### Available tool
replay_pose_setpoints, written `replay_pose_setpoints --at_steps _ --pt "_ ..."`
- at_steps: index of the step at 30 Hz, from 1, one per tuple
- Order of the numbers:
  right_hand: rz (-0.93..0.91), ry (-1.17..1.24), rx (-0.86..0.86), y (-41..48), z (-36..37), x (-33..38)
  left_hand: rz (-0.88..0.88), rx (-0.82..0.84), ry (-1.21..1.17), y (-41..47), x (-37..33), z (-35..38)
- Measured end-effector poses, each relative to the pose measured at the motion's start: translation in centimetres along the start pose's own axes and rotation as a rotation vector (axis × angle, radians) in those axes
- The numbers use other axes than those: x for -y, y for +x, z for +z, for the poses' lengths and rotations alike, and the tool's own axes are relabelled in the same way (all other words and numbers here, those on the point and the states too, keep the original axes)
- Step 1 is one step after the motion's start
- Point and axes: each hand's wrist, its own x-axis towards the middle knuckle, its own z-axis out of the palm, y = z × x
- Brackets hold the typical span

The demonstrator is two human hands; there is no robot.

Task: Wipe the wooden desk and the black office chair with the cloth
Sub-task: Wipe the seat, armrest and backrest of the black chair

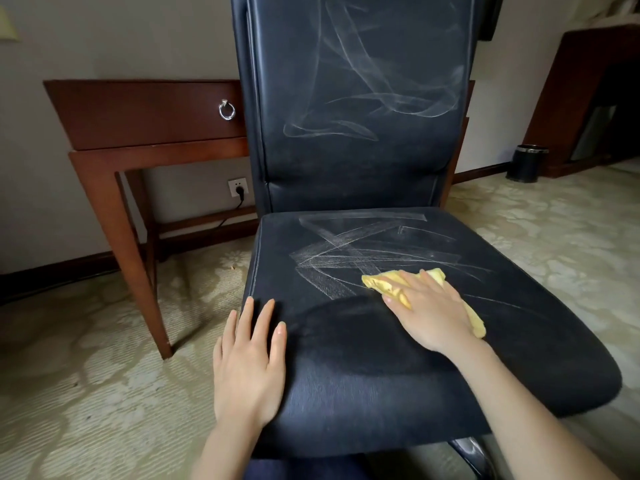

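Flat and spread, the right hand (431, 311) presses the yellow cloth (391, 287) down onto the seat of the black office chair (346, 375), right of the frame's centre; the fingers lie nearly straight over the cloth, so it is pinned under the palm, not gripped. The left hand (251, 365) rests open on the seat's front left edge, fingers straight and holding nothing, and looks to be steadying the chair.

The chair step is in hand. A darker, cleaner-looking patch spreads across the near middle of the seat, while pale chalky streaks still cross the seat just beyond the cloth and curl over the backrest in the upper centre of the frame. By my judgement the seat is partly done and the backrest is not yet touched. The next move calls for pushing the cloth on into the streaks towards the back of the seat, keeping pressure even, then lifting it up to the backrest; the chair may roll or swivel, so the bracing hand matters.

The wooden desk (145, 112) stands behind the chair at the left of the frame, its drawer closed with a ring pull; whether its top has been wiped I cannot tell. At the right, a small dark waste bin (526, 162) sits on the carpet by the wall; its contents are hidden.
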Motion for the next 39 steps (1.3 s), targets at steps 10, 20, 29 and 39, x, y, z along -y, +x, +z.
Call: replay_pose_setpoints --at_steps 10,20,29,39 --pt "-0.404 0.102 0.159 3.1 -0.1 13.7 -0.001 -0.136 -0.293 -0.1 0.0 -0.3" --pt "-0.497 0.118 -0.024 -8.5 0.1 9.3 0.047 -0.197 -0.321 -0.4 0.4 -0.2" --pt "-0.07 0.069 -0.025 -8.8 -0.4 -0.9 0.035 -0.207 -0.273 -0.4 0.3 -0.1" --pt "-0.108 0.041 0.129 2.2 -1.3 0.2 0.031 -0.196 -0.242 0.0 0.3 -0.5"
